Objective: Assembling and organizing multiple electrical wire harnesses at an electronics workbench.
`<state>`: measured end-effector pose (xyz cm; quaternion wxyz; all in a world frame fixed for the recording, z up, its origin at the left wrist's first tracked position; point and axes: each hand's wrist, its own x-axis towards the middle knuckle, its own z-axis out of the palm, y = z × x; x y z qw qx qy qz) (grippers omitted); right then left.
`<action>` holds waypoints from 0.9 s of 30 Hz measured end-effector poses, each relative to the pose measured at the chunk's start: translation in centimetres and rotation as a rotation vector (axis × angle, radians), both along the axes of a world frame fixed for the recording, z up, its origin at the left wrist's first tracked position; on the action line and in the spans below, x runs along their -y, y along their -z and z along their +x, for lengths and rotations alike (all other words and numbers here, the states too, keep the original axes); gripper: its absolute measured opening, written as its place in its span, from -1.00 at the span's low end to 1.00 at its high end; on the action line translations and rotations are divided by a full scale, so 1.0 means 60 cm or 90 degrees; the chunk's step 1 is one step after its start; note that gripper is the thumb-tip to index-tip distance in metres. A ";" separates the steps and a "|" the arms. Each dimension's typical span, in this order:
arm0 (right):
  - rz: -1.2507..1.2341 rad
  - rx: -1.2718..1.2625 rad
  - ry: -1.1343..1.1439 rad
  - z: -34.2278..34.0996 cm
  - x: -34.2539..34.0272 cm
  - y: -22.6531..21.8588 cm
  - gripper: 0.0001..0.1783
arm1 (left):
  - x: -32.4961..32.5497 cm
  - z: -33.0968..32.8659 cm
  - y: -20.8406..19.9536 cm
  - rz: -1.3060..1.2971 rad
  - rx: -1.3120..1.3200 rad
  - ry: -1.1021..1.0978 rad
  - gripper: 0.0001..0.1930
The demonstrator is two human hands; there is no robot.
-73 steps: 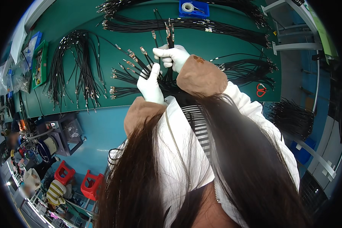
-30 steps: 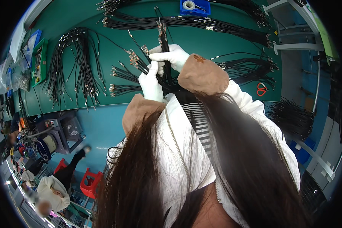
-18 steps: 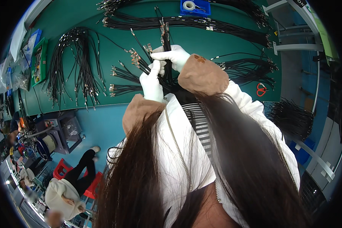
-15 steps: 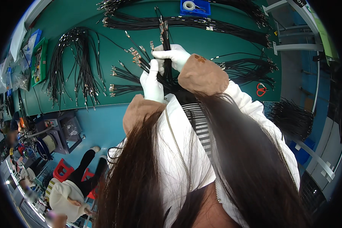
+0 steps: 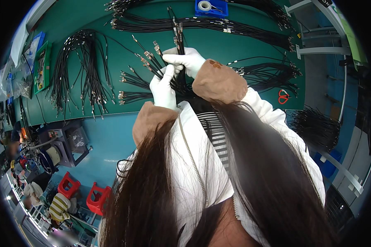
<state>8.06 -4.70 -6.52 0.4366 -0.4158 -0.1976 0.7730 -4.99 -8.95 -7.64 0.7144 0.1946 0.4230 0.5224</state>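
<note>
Both my hands wear white gloves and meet over the green table. My left hand [image 5: 164, 89] is closed round several black cables [image 5: 151, 62], whose metal connector ends fan out up and to the left. Close against it, my right hand [image 5: 187, 61] has its thumb and fingers pinched at the side of the same cables. Behind the right fingers a thicker upright bundle of black cables [image 5: 179, 38] passes, its metal tips pointing away from me. More cable ends [image 5: 130, 97] lie on the table left of my left hand. My fingers partly hide where the held cables are gripped.
A looped cable bundle [image 5: 83, 43] lies at left, beside a green tray [image 5: 41, 68]. Long cable bundles [image 5: 202, 25] stretch across the back, near a blue box [image 5: 222, 10] holding a tape roll [image 5: 204, 5]. Red-handled scissors [image 5: 283, 97] lie right. Red stools [image 5: 98, 198] stand on the floor.
My left hand has shifted slightly left, and the connector ends have spread and tilted left. A person by the red stools has left that spot.
</note>
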 end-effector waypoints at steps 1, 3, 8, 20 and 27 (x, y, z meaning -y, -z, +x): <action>-0.013 0.014 0.013 -0.003 -0.001 0.001 -0.68 | 0.002 0.000 -0.005 -0.016 -0.006 0.003 -0.85; -0.011 0.027 0.001 -0.002 -0.001 -0.001 -0.68 | 0.002 -0.003 -0.003 -0.017 -0.013 0.009 -0.85; -0.004 0.061 -0.015 0.000 -0.001 -0.001 -0.71 | 0.003 -0.005 0.006 -0.021 -0.016 0.028 -0.84; -0.027 -0.014 0.012 0.001 0.001 0.006 -0.72 | 0.010 0.000 0.006 -0.001 0.001 -0.024 -0.83; -0.001 -0.007 -0.004 0.008 -0.002 0.018 -0.71 | 0.006 -0.003 0.012 -0.018 0.047 -0.040 -0.75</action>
